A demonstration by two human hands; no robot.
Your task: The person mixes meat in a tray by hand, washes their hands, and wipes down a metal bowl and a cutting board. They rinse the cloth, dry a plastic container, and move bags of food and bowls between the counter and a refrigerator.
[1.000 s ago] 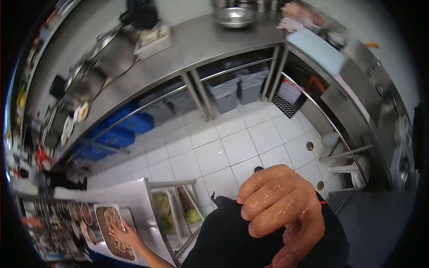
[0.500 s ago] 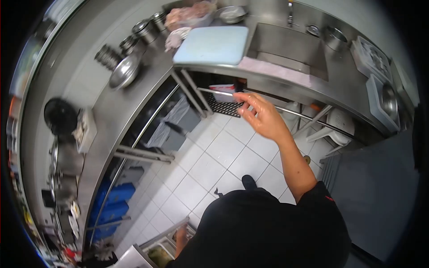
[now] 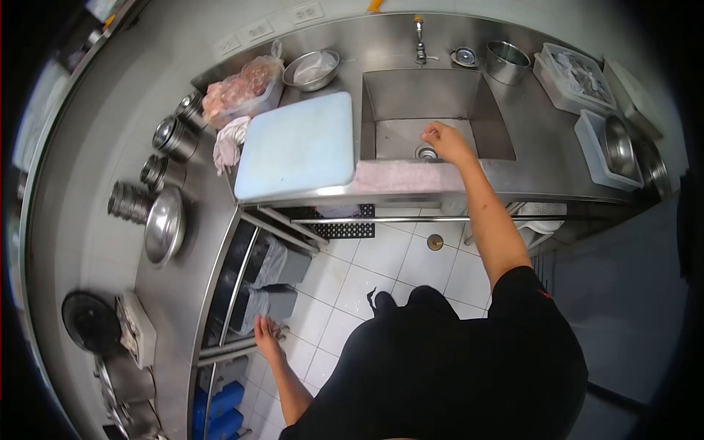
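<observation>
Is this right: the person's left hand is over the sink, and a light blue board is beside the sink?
Not quite: the head view shows the right hand over the sink. The light blue board is beside the sink, as you said.

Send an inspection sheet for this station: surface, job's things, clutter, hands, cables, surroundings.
Surface: steel counter; pink cloth along the sink's front edge.
Job's things: sink with drain; faucet behind, no flow visible.
Clutter: board, meat and bowl left of the sink; pot to its right.
Hands: right hand over the sink near the drain, fingers bent, grip unclear; left hand low at left, loosely open, nothing seen in it.
Cables: nothing seen.
Surroundings: tiled floor with floor drain; bins under the left counter run; outlets on the wall.
</observation>
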